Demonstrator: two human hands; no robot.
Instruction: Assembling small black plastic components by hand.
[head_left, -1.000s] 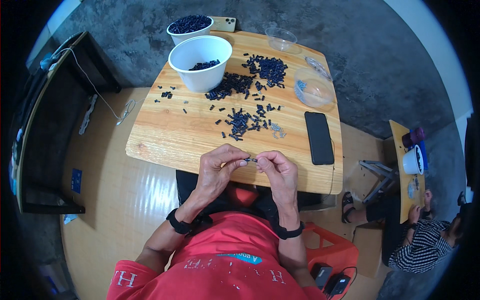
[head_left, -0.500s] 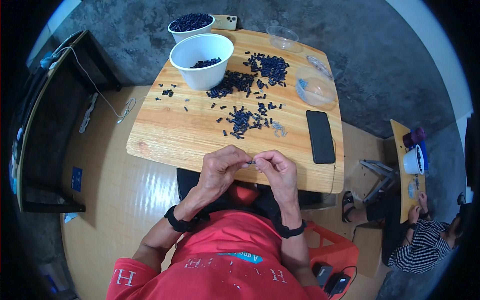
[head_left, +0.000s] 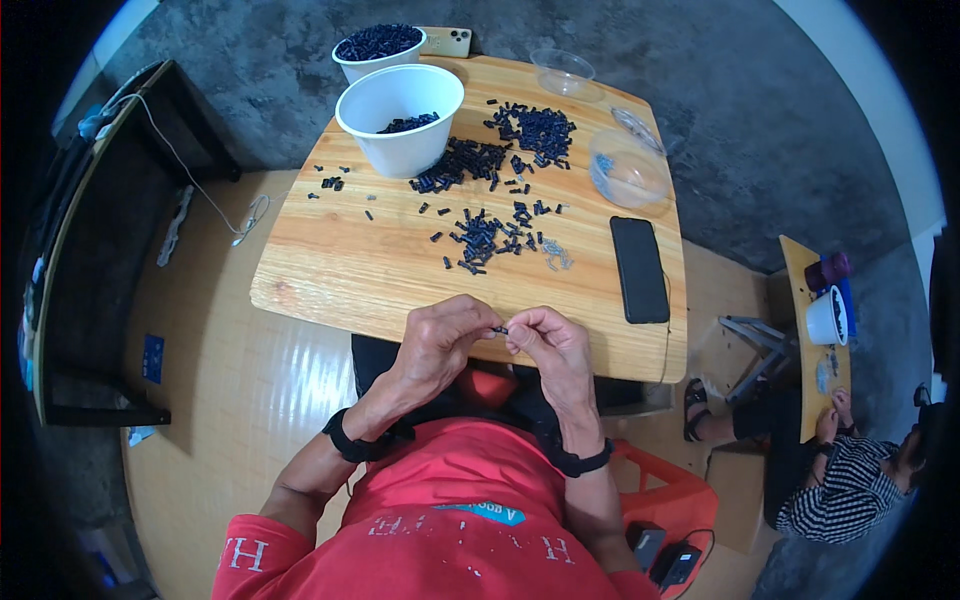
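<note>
Above the near edge of the table, my left hand [head_left: 441,340] and my right hand [head_left: 554,350] meet fingertip to fingertip. Between them they pinch a small black cylindrical part [head_left: 500,330]; its ends are covered by my fingers. Beyond my hands lies a loose heap of similar black parts [head_left: 480,238], with a little pile of small clear pieces [head_left: 556,255] at its right. Larger heaps of black parts [head_left: 540,133] spread farther back. A white tub [head_left: 400,150] with some black parts inside stands at the back left.
Behind that tub is a second white tub [head_left: 376,70], heaped full. A dark phone [head_left: 639,270] lies at the right, near clear plastic bowls [head_left: 628,185]. Another phone [head_left: 447,41] leans at the back. A co-worker [head_left: 845,485] sits at a small table far right; a red stool [head_left: 665,490] is beside me.
Both hands stay together at the table's near edge, with the fingers shifted slightly around the small black part. The right fingers have tilted a little. The view has moved marginally.
</note>
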